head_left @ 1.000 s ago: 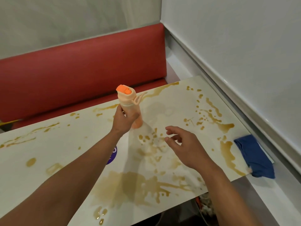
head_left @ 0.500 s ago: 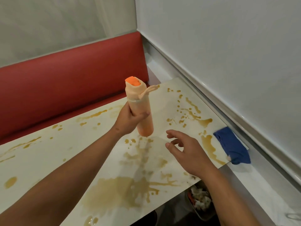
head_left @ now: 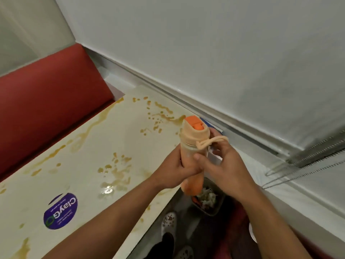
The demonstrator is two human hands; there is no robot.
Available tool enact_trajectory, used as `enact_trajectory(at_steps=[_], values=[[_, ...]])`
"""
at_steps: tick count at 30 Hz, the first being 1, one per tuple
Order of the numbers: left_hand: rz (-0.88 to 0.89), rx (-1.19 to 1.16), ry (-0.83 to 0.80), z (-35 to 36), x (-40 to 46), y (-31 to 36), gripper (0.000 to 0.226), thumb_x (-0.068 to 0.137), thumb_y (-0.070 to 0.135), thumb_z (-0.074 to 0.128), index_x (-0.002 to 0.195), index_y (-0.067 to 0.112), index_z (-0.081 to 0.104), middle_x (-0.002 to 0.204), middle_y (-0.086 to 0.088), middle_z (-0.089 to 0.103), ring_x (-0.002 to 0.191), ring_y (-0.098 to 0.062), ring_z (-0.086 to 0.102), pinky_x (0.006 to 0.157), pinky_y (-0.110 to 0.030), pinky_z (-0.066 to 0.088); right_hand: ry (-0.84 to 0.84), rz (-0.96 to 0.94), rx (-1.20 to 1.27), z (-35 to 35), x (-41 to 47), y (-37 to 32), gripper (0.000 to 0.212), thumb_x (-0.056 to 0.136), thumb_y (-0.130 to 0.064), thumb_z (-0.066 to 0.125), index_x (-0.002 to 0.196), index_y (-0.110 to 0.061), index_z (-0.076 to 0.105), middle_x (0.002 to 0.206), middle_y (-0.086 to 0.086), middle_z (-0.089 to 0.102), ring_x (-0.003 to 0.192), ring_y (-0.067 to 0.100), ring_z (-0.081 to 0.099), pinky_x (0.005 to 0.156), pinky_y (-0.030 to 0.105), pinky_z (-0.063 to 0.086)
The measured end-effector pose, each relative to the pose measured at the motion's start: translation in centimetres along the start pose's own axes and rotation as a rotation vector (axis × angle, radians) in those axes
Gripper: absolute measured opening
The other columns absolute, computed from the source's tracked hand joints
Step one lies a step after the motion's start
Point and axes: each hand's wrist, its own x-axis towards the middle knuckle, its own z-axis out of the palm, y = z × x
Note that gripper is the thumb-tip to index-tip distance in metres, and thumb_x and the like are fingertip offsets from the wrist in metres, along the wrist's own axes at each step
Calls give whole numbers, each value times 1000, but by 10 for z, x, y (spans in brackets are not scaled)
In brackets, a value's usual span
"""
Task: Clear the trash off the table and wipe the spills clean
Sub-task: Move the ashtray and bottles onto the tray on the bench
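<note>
Clearly little is done: brown spills [head_left: 119, 171] cover the cream laminate table [head_left: 46, 186], unwiped. Both hands, left hand [head_left: 172, 170] and right hand [head_left: 222, 165], curl their fingers round the upright peach plastic bottle with orange cap [head_left: 193, 144], lifted above the table's near edge.

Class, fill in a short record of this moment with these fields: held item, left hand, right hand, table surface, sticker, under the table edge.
held item: orange bottle, upright, lid closed, off the table
left hand: left hand grips the bottle's body
right hand: right hand holds the bottle too, thumb across its front
table surface: table covered in brown spills, unwiped
sticker: purple round sticker near the front edge
under the table edge: dark tray of food scraps
</note>
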Motion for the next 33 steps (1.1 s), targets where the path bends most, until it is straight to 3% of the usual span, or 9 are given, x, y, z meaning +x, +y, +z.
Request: enact_trajectory(at_steps=[4, 8, 13, 16, 20, 24, 26, 30, 33], values=[[-30, 15, -163, 67, 3, -10, 64, 87, 3, 76, 143, 16, 47, 135, -2, 63, 126, -21, 59, 105, -50, 49, 101, 82, 36, -45, -48, 32, 78, 84, -51, 75, 151, -42, 37, 140, -17, 58, 130, 10, 54, 108, 47, 47], [-35, 38, -326, 131, 3, -11, 58, 86, 12, 79, 137, 17, 52, 127, -1, 66, 119, -20, 64, 101, -51, 52, 146, 156, 31, -91, -107, 57, 93, 76, -59, 74, 156, -44, 28, 149, -22, 49, 140, 4, 44, 115, 42, 41], [-54, 129, -511, 187, 5, -15, 64, 81, 29, 85, 136, 25, 52, 127, 7, 67, 117, -11, 64, 99, -47, 54, 369, 183, 209, -128, -179, 73, 82, 84, -87, 39, 152, -40, 37, 152, -25, 45, 144, 0, 38, 118, 41, 35], [-20, 182, -612, 210, 6, -12, 64, 79, 30, 87, 133, 24, 55, 124, 9, 68, 114, -9, 65, 98, -44, 54, 471, 225, 251, -132, -207, 88, 69, 91, -74, 48, 149, -38, 44, 149, -24, 49, 142, 1, 41, 120, 48, 33], [9, 236, -719, 231, 2, -12, 68, 75, 35, 90, 133, 29, 54, 125, 14, 66, 114, -3, 63, 97, -41, 54, 560, 243, 353, -135, -243, 106, 44, 101, -32, 50, 145, -33, 53, 145, -10, 58, 139, 14, 49, 116, 54, 36], [-7, 248, -752, 253, -6, -15, 77, 70, 43, 92, 135, 31, 52, 127, 13, 64, 117, -6, 63, 96, -42, 55, 597, 251, 456, -132, -267, 115, 66, 91, -75, 45, 136, -31, 64, 149, -8, 54, 143, 15, 44, 111, 51, 41], [-23, 260, -747, 263, -9, -21, 80, 68, 52, 91, 134, 33, 52, 127, 14, 65, 116, -5, 63, 96, -42, 55, 650, 278, 435, -129, -274, 125, 67, 91, -74, 47, 137, -27, 63, 151, -14, 51, 144, 7, 41, 115, 50, 38], [-70, 226, -777, 282, -18, -31, 79, 68, 51, 91, 134, 31, 52, 128, 9, 66, 117, -9, 64, 98, -47, 54, 633, 341, 375, -119, -279, 149, 51, 105, -38, 46, 154, -33, 32, 149, -27, 47, 141, -2, 41, 118, 27, 36], [-61, 201, -811, 295, -22, -32, 77, 72, 40, 92, 136, 31, 50, 129, 9, 64, 119, -10, 63, 100, -45, 53, 587, 371, 359, -121, -283, 156, 55, 103, -31, 45, 153, -41, 27, 145, -34, 47, 138, -7, 41, 109, 13, 37]])
